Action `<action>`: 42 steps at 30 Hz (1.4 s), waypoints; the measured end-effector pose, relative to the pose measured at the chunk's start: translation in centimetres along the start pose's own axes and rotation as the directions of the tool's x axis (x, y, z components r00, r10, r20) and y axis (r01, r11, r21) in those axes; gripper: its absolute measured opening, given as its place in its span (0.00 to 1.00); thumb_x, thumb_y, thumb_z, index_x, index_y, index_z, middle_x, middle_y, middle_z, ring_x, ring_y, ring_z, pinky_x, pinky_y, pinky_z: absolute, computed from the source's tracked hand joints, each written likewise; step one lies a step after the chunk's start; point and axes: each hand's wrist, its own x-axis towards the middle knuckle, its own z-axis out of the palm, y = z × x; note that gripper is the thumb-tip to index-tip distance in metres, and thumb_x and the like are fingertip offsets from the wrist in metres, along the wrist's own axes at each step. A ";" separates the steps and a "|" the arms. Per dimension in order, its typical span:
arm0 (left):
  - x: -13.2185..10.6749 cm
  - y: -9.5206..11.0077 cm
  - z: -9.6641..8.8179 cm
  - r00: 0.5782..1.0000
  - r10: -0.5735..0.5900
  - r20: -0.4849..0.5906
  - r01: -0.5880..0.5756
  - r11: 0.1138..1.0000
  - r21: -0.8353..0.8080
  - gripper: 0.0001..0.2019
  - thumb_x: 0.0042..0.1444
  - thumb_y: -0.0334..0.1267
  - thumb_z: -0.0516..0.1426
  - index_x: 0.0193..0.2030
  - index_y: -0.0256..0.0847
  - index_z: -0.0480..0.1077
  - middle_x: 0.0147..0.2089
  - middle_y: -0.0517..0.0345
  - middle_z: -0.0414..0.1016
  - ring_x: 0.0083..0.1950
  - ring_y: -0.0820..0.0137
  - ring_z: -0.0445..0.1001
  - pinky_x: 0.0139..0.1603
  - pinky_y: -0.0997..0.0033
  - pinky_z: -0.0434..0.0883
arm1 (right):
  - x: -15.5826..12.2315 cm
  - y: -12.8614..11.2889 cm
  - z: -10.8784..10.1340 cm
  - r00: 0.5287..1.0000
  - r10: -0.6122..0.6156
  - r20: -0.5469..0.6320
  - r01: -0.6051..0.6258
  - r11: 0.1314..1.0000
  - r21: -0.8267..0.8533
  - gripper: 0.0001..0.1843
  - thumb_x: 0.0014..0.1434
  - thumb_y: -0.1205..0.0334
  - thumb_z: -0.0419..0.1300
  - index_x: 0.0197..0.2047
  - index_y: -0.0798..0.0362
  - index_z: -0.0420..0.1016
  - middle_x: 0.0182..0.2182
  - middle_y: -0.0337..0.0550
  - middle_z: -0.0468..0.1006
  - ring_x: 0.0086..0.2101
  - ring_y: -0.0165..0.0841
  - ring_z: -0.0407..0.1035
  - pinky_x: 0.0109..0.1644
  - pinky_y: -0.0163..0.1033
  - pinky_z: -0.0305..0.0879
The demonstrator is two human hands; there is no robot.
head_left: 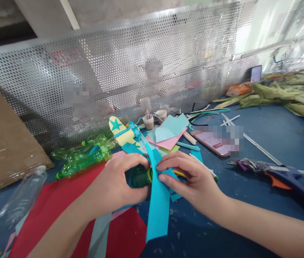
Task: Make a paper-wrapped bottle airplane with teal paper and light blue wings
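My left hand [122, 179] is curled round a dark green plastic bottle piece [138, 177] with a yellow-green rim. My right hand [186, 173] pinches a long bright blue paper strip [158, 208] between thumb and fingers. The strip stands upright across the end of the bottle piece, and its lower end hangs toward me. Just beyond my hands lies a pale yellow paper craft [125, 136] with blue stars and a blue band. Red paper [125, 236] is spread beneath my left arm, with a grey-blue strip [99, 234] on it.
Green bottles [87, 159] and a clear bottle [23, 197] lie left, near a cardboard sheet [6, 143]. Coloured papers [170, 129] and small cups [148, 122] stand behind. At right are a phone [211, 142], a glue gun [289, 182] and corn husks [278, 94]. A perforated metal screen [119, 71] backs the table.
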 end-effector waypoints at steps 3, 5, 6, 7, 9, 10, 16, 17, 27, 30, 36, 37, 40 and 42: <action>-0.6 0.2 -0.7 0.998 0.051 -0.026 -0.051 0.999 -0.002 0.11 0.45 0.36 0.64 0.37 0.45 0.70 0.38 0.62 0.75 0.42 0.63 0.72 0.43 0.65 0.70 | 0.2 -1.0 -0.3 0.995 -0.099 0.030 0.099 0.995 -0.010 0.06 0.57 0.67 0.64 0.39 0.50 0.75 0.37 0.42 0.78 0.39 0.32 0.73 0.45 0.36 0.70; -0.9 0.2 -1.1 0.991 0.123 -0.056 -0.124 0.992 -0.015 0.12 0.48 0.37 0.64 0.40 0.46 0.71 0.44 0.60 0.76 0.48 0.61 0.73 0.49 0.63 0.71 | 0.5 -1.7 -0.6 0.987 -0.153 0.052 0.155 0.987 -0.040 0.07 0.58 0.66 0.63 0.42 0.49 0.74 0.37 0.43 0.78 0.40 0.33 0.73 0.45 0.37 0.71; -1.1 0.2 -1.2 0.982 0.175 -0.076 -0.177 0.984 -0.017 0.11 0.50 0.38 0.64 0.41 0.46 0.71 0.46 0.59 0.76 0.51 0.60 0.72 0.52 0.62 0.70 | 0.7 -2.1 -0.8 0.982 -0.182 0.056 0.185 0.981 -0.063 0.08 0.59 0.65 0.63 0.43 0.49 0.73 0.37 0.43 0.78 0.40 0.33 0.73 0.44 0.37 0.71; -1.2 0.1 -1.3 0.967 0.233 -0.102 -0.235 0.972 -0.014 0.11 0.52 0.39 0.63 0.43 0.47 0.71 0.48 0.59 0.76 0.53 0.60 0.72 0.55 0.62 0.70 | 0.9 -2.5 -0.9 0.974 -0.219 0.054 0.223 0.971 -0.089 0.09 0.59 0.64 0.63 0.45 0.49 0.73 0.37 0.43 0.78 0.40 0.33 0.73 0.44 0.37 0.72; -1.2 -0.2 -1.2 0.926 0.337 -0.170 -0.341 0.940 0.006 0.13 0.54 0.40 0.62 0.47 0.49 0.71 0.52 0.59 0.76 0.57 0.59 0.71 0.58 0.61 0.69 | 1.4 -3.0 -1.2 0.955 -0.294 0.046 0.298 0.943 -0.147 0.10 0.60 0.64 0.63 0.46 0.51 0.73 0.38 0.45 0.78 0.39 0.33 0.73 0.44 0.37 0.72; -1.3 -0.4 -1.1 0.906 0.370 -0.206 -0.375 0.927 0.018 0.15 0.55 0.39 0.62 0.50 0.50 0.71 0.54 0.59 0.75 0.59 0.59 0.70 0.59 0.61 0.69 | 1.6 -3.2 -1.3 0.943 -0.330 0.044 0.332 0.926 -0.178 0.09 0.60 0.64 0.62 0.45 0.53 0.74 0.38 0.45 0.78 0.39 0.32 0.73 0.44 0.37 0.72; -1.0 -0.6 0.0 0.864 0.420 -0.279 -0.452 0.890 -0.062 0.21 0.60 0.34 0.57 0.59 0.51 0.65 0.62 0.55 0.68 0.61 0.58 0.68 0.58 0.60 0.71 | 3.0 -4.2 -1.7 0.891 -0.445 0.093 0.444 0.806 -0.391 0.08 0.61 0.61 0.61 0.42 0.55 0.75 0.39 0.47 0.78 0.39 0.34 0.73 0.46 0.42 0.70; -0.9 -0.5 0.2 0.856 0.424 -0.297 -0.469 0.878 -0.098 0.21 0.60 0.34 0.57 0.60 0.52 0.64 0.63 0.55 0.68 0.61 0.59 0.69 0.58 0.60 0.71 | 3.1 -4.3 -1.7 0.882 -0.459 0.112 0.462 0.790 -0.403 0.08 0.61 0.61 0.62 0.43 0.56 0.75 0.39 0.48 0.78 0.40 0.34 0.73 0.47 0.42 0.69; -0.7 -0.9 1.9 0.784 0.382 -0.489 -0.447 0.894 -0.017 0.21 0.60 0.39 0.58 0.60 0.54 0.63 0.58 0.56 0.72 0.59 0.60 0.71 0.57 0.60 0.71 | 3.9 -5.7 -1.2 0.895 -0.385 0.225 0.446 0.769 -0.459 0.06 0.59 0.68 0.61 0.41 0.52 0.72 0.36 0.42 0.78 0.38 0.34 0.70 0.48 0.43 0.68; -0.6 -1.3 2.3 0.779 0.366 -0.509 -0.454 0.890 -0.055 0.22 0.60 0.40 0.58 0.61 0.54 0.63 0.59 0.55 0.72 0.58 0.60 0.72 0.56 0.60 0.72 | 3.9 -5.7 -0.8 0.910 -0.343 0.233 0.414 0.783 -0.465 0.04 0.60 0.69 0.59 0.40 0.53 0.70 0.35 0.41 0.77 0.38 0.33 0.69 0.46 0.41 0.66; -0.1 -2.3 3.9 0.806 0.256 -0.534 -0.469 0.827 -0.312 0.23 0.58 0.39 0.60 0.59 0.51 0.63 0.58 0.52 0.70 0.55 0.60 0.72 0.54 0.59 0.72 | 3.8 -4.7 -0.5 0.932 -0.283 0.227 0.361 0.794 -0.489 0.07 0.64 0.63 0.58 0.45 0.52 0.66 0.38 0.41 0.75 0.42 0.34 0.68 0.48 0.39 0.63; 0.0 -2.5 4.3 0.802 0.234 -0.550 -0.479 0.802 -0.357 0.23 0.58 0.39 0.61 0.59 0.52 0.61 0.58 0.52 0.70 0.55 0.60 0.73 0.53 0.59 0.73 | 3.9 -4.5 -0.5 0.934 -0.281 0.222 0.355 0.800 -0.483 0.07 0.63 0.62 0.58 0.44 0.52 0.65 0.38 0.41 0.75 0.42 0.34 0.68 0.47 0.39 0.63; 0.1 -2.9 5.1 0.732 0.219 -0.645 -0.545 0.757 -0.361 0.25 0.58 0.38 0.61 0.60 0.52 0.57 0.57 0.51 0.71 0.55 0.60 0.73 0.52 0.57 0.73 | 4.1 -4.4 -0.6 0.937 -0.276 0.216 0.346 0.825 -0.447 0.06 0.62 0.63 0.59 0.42 0.52 0.65 0.36 0.40 0.74 0.40 0.32 0.68 0.46 0.37 0.63; 0.2 -3.1 5.2 0.664 0.290 -0.689 -0.601 0.755 -0.262 0.24 0.58 0.37 0.60 0.59 0.53 0.57 0.57 0.51 0.70 0.57 0.58 0.72 0.54 0.54 0.72 | 4.2 -4.5 -0.7 0.940 -0.265 0.214 0.335 0.836 -0.435 0.07 0.61 0.63 0.60 0.42 0.52 0.65 0.37 0.39 0.74 0.39 0.31 0.68 0.45 0.37 0.64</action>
